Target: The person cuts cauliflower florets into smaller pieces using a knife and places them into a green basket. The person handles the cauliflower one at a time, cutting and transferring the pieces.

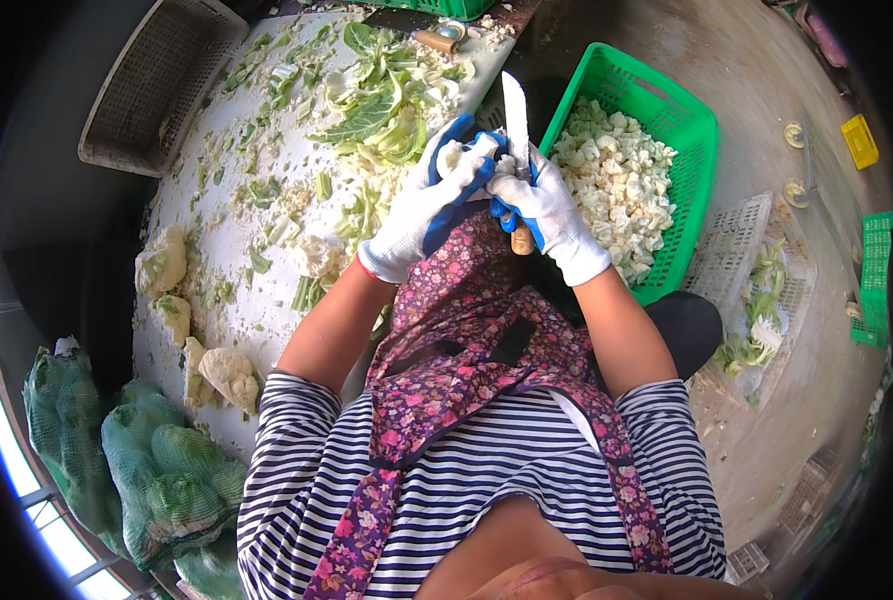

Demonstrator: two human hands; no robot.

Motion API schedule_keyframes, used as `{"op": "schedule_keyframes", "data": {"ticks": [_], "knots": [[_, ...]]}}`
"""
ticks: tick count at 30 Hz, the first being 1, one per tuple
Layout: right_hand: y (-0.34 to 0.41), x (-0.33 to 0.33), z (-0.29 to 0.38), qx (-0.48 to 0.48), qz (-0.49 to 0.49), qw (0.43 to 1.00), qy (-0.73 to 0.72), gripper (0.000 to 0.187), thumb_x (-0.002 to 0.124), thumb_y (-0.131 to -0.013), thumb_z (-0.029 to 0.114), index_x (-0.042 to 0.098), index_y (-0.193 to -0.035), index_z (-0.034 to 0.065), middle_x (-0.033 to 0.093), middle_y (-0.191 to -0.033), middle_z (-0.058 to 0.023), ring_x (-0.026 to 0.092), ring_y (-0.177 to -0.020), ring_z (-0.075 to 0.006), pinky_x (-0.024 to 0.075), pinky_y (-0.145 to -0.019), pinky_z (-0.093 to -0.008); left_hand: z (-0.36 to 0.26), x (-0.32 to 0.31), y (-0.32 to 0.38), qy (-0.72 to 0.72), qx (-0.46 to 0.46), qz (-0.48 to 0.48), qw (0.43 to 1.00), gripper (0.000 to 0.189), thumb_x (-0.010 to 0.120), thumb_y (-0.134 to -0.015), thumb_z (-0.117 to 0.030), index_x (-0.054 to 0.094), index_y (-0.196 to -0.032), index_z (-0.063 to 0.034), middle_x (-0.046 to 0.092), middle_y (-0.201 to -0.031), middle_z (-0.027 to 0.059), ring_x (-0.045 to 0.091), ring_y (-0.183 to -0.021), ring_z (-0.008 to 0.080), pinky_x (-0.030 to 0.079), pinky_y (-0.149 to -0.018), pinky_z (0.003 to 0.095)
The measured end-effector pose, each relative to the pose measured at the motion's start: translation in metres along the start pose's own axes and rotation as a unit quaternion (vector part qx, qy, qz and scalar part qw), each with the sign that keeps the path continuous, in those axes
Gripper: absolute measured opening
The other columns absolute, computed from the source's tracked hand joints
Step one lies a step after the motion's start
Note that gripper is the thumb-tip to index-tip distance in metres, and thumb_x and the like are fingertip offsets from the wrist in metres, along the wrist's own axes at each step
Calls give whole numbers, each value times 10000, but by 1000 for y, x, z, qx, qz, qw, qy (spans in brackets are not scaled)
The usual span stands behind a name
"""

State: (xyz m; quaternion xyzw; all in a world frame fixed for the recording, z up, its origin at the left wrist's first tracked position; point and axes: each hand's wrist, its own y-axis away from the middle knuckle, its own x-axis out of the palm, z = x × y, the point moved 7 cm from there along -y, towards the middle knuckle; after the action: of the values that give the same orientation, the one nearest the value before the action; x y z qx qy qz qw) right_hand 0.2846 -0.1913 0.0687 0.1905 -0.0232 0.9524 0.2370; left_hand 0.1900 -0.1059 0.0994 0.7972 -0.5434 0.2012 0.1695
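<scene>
My left hand point(416, 206), in a white work glove with blue-coated fingers, grips a pale piece of cauliflower point(463, 163). Close beside it, my right hand point(555, 206), gloved the same way, is closed around a knife point(516, 112). The blade points away from me, and the end of its wooden handle shows below the fist. Some white cauliflower also shows between the two hands; which hand bears it I cannot tell. To the right stands a green plastic crate point(705, 202) holding many cut cauliflower florets point(615, 184).
On the white tabletop point(206, 187) lie trimmed leaves point(379, 112), crumbs and several cauliflower heads point(229, 375). A wooden-handled tool point(437, 41) lies at the far edge. An empty grey crate point(161, 82) stands far left, green net sacks point(165, 472) near left, and a pale crate of leaves point(761, 300) right.
</scene>
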Motion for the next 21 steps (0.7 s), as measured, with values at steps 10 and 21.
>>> {"op": "schedule_keyframes", "data": {"ticks": [10,21], "knots": [[70,-37,63,-207,-71,850,479,569,621,-914,199,434,-1411,-2,614,-1230,-265,647,-1048,-408,542,-868,-448,18,49,-11,-66,74,3,995,818,659,-887,27,190,-1552,-63,513,-1320,101,557,-1158,188,456,-1012,340],[121,-68,64,-107,-115,856,493,689,589,-931,185,271,-1522,32,631,-748,-261,655,-693,-416,491,-654,-489,45,103,-15,-81,58,57,993,846,662,-889,14,167,-1567,-95,508,-1375,137,570,-1150,180,462,-1007,336]]}}
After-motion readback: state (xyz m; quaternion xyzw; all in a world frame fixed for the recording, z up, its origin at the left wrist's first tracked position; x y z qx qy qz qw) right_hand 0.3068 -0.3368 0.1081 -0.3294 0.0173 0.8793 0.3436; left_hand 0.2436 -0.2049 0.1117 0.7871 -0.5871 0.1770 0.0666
